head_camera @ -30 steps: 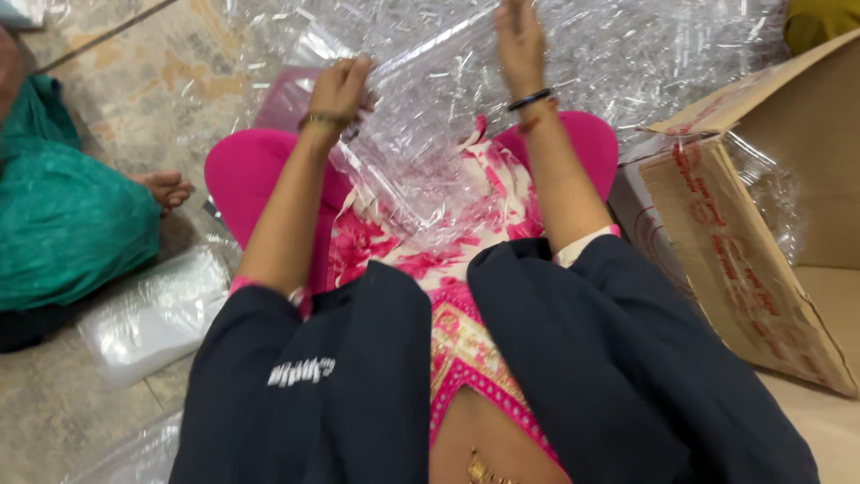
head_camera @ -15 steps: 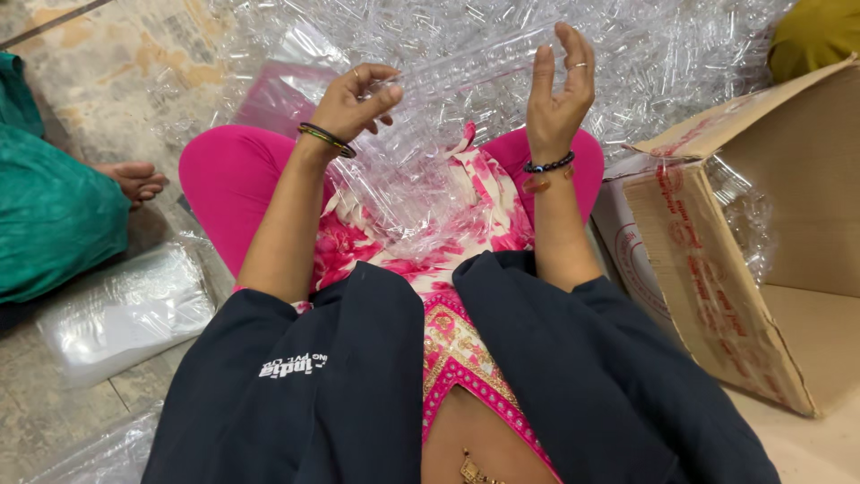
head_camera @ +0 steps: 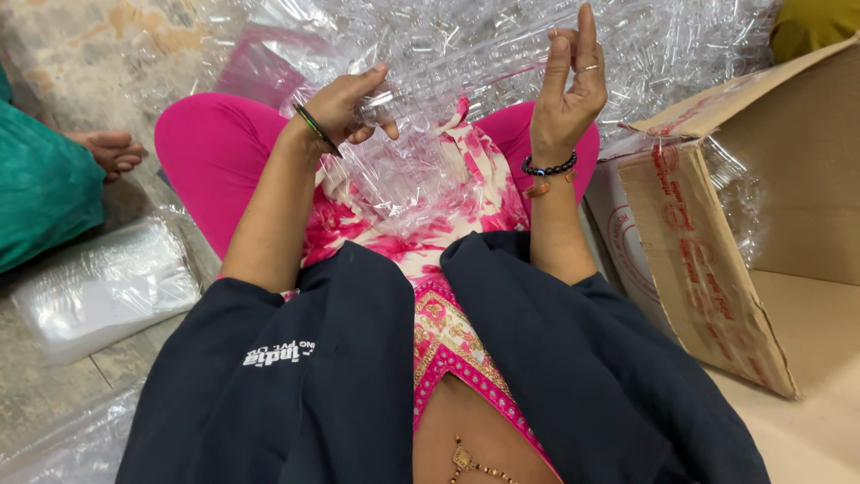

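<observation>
Clearly my left hand [head_camera: 354,106] was pinched shut on the clear plastic strip of small bottles [head_camera: 430,94] held over my lap, while my right hand [head_camera: 567,85] stood open beside it, so the slack far end could sag and slip.

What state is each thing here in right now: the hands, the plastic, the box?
Left hand: fingers closed on the clear plastic bag.
Right hand: fingers upright, touching the bag's far edge.
Clear plastic bag: stretched between both hands, crinkled.
Cardboard box: open, flap up.
Flat bag stack: lying on the floor.
</observation>
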`<state>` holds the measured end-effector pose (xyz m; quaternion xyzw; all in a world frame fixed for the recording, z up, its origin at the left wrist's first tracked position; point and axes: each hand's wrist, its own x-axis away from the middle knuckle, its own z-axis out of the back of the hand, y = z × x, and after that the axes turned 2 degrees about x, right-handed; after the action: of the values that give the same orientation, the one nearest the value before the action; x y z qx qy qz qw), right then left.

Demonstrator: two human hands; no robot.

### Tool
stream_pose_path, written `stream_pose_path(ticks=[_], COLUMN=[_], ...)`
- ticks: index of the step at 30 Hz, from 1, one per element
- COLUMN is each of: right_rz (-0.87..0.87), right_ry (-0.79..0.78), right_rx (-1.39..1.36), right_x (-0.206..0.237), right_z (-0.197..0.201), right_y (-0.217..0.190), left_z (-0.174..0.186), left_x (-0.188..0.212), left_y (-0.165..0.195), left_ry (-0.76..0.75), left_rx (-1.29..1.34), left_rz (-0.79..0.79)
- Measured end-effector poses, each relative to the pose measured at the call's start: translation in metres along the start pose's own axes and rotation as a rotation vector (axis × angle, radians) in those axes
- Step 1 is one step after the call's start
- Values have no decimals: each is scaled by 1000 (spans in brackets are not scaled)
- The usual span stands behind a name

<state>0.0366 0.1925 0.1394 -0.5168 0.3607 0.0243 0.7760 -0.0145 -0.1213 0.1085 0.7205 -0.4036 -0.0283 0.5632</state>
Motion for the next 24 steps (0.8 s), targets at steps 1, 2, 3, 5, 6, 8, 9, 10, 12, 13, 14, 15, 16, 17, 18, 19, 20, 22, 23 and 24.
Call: stream_pose_path(ticks=[1,2,3,5,6,8,9,10,12,13,14,15,16,17,18,19,20,22,23,24], right_rz=[-1,-3,-6,100,153,186,203,146,35,19,3,18,33,79,115,151,176,197,191,178], right_ry=[-2,-3,-5,-50,-75,-97,-107,-102,-91,-90,-88,-90,-92,-99,-105,-109,-110,-114,-117,-125], right_rx=[20,39,58,172,229,323,370,363,345,319,293,274,254,240,253,266,306,365,385,369], right_x=[1,2,4,7,9,13,14,16,19,21,23,25,27,29,31,32,33,34,34,34], right_z=[1,3,5,10,13,18,20,21,23,22,22,21,20,20,19,19,19,20,21,21], right_y=[-2,-4,-7,-14,-18,-25,-27,-29,-30,-29,-28,-27,-26,-25,-23,-22,-22,-21,-20,-20], left_z=[-3,-6,-8,-11,-13,-17,-19,-21,-27,-30,-33,-35,-37,-39,-41,-42,-44,-47,-48,-50], left_x=[2,4,6,10,13,16,18,20,22,23,25,26,28,29,31,33,35,39,40,41], left_y=[-1,-1,-1,-2,-1,-1,-2,-2,-2,-1,0,1,2,4,6,7,9,11,13,14], left_ry=[3,-5,-13,-4,12,30,31,33,23,18,19,19,21,21,22,24,26,32,40,48], left_rx=[2,18,34,29,7,-27,-40,-54,-35,-25,-38,-51,-63,-86,-110,-133,-160,-216,-215,-214], left_rz=[11,3,-4,-6,1,12,16,20,5,-3,-1,2,4,2,0,-1,-14,-40,-45,-50])
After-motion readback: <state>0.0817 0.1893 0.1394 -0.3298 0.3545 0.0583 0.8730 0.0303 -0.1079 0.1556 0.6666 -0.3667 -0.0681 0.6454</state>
